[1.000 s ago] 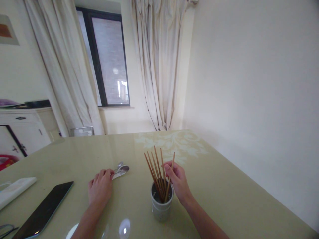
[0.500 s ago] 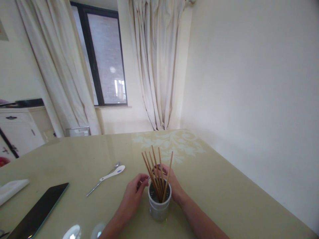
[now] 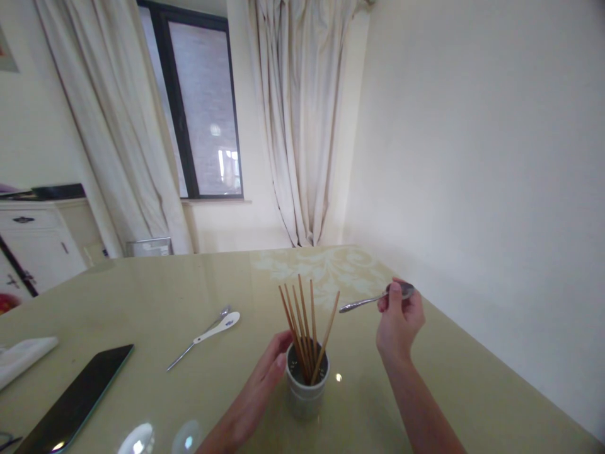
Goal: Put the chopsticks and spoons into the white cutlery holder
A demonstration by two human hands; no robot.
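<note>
A light grey cup [image 3: 306, 400] stands upright on the table with several wooden chopsticks [image 3: 305, 328] leaning in it. My left hand [image 3: 267, 372] lies along the cup's left side, fingers stretched and touching or nearly touching its rim; nothing shows in it. Off to the right of the cup, my right hand [image 3: 401, 318] is raised over the table. It pinches a metal spoon [image 3: 362, 304] at the bowl end, and the handle points left toward the chopsticks.
Left of the cup a white spoon [image 3: 220, 326] lies across a thin metal utensil [image 3: 182, 359]. Further left are a dark tablet or phone [image 3: 78, 400] and a white object [image 3: 26, 359]. The table [image 3: 472, 391] meets the wall along its right edge.
My right hand has moved from behind the cup out to the right, with the metal spoon now in plain view. My left hand's fingers have straightened beside the cup.
</note>
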